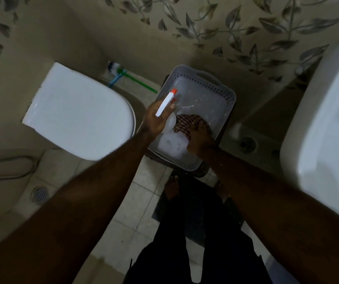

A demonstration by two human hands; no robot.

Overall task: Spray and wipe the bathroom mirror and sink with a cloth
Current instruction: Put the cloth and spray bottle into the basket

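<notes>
A grey perforated plastic basket (224,89) stands on a dark stool in front of me. Over its left side my left hand (154,119) grips a white spray bottle (165,104) with an orange nozzle tip. My right hand (200,140) is inside the basket, fingers closed on a brown checked cloth (187,123). The white sink (332,124) fills the right edge of the view. The mirror is out of view.
A white toilet with its lid shut (78,111) sits to the left. A green-handled toilet brush (127,75) lies behind it by the leaf-patterned tile wall. Floor drains (247,143) mark the tiled floor. My feet and dark trousers are below.
</notes>
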